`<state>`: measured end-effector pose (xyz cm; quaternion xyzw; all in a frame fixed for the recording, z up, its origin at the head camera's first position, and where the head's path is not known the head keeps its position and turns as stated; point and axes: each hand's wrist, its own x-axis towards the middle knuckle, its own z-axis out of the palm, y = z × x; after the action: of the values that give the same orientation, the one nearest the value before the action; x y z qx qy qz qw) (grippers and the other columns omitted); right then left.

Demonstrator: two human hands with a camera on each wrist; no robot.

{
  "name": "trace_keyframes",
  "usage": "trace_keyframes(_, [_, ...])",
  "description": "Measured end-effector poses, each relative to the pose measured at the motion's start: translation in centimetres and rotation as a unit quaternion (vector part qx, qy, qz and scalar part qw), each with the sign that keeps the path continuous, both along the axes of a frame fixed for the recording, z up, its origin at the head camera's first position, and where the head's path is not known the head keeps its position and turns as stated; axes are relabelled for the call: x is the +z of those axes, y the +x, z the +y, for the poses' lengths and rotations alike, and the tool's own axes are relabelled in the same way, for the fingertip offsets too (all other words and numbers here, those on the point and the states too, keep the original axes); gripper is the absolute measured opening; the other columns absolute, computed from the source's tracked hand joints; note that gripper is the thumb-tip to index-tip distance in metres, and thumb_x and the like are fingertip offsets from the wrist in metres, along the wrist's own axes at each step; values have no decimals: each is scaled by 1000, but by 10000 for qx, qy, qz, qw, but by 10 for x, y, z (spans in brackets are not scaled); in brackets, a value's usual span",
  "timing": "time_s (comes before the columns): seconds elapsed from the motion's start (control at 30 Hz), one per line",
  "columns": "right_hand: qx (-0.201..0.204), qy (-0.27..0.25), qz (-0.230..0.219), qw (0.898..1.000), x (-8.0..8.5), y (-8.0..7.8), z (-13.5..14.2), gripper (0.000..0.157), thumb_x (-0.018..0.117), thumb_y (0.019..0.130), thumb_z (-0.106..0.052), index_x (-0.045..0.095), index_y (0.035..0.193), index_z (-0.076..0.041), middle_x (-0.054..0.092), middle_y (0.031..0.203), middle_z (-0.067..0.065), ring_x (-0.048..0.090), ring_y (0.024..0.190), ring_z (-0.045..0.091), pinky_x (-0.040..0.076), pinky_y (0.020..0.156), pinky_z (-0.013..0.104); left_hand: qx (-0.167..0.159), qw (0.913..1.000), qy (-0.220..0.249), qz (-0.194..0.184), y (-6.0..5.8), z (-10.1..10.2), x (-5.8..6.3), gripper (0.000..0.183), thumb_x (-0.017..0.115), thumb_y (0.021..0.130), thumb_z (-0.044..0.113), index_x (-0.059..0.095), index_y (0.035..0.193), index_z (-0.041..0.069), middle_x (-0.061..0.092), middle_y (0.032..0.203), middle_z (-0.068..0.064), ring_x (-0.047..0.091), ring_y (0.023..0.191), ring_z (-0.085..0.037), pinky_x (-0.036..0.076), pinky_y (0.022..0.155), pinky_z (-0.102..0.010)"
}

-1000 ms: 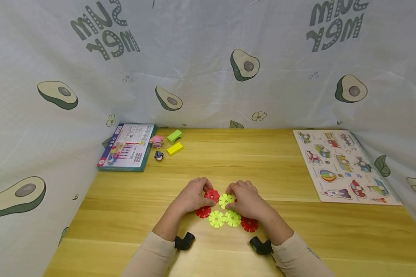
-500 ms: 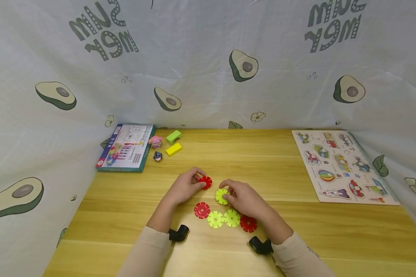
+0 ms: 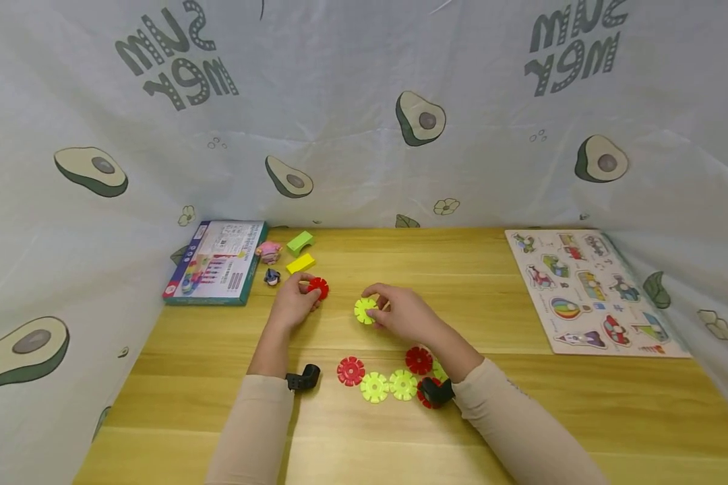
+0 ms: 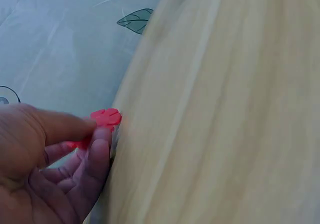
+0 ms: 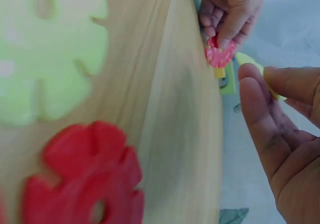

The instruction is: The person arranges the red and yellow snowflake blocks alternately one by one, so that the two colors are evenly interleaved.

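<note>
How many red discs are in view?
4 red discs: one in the left hand; one left of the yellow pair; two at its right, one farther, one nearer, partly behind the black wrist mount. The right arm may hide others.

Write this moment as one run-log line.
left hand: pinches red notched plastic disc | right hand: pinches lime notched plastic disc | wood-grain table: more such discs
</note>
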<state>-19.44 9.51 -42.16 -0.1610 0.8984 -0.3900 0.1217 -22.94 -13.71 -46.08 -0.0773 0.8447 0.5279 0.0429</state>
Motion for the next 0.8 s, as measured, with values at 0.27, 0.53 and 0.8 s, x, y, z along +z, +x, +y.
trace_keyframes(0.27, [-51,61,-118,9999,-11,-36,-26,34,68,85,-18,56,117,-20,57,78,3,63,63,13,49,55,27,236,9972,-697,141,-2,0,-5,34,64,88,19,54,118,7,57,94,-13,62,65,-18,51,58,-29])
trace_keyframes(0.53, [-323,-508,-594,9964,-26,-60,-44,33,65,87,-11,56,119,-13,55,80,10,64,62,16,53,55,26,199,9906,-1348,-77,-1,-3,-3,51,73,79,31,57,120,7,60,93,-11,56,79,-24,46,69,-36])
trace_keyframes(0.8, [-252,548,-237,9979,-30,-70,-56,33,67,86,-26,57,114,-12,59,57,1,56,46,12,45,47,24,88,9937,-1103,-199,-3,-6,-5,45,70,83,29,57,121,9,60,68,-6,57,51,-16,45,49,-28])
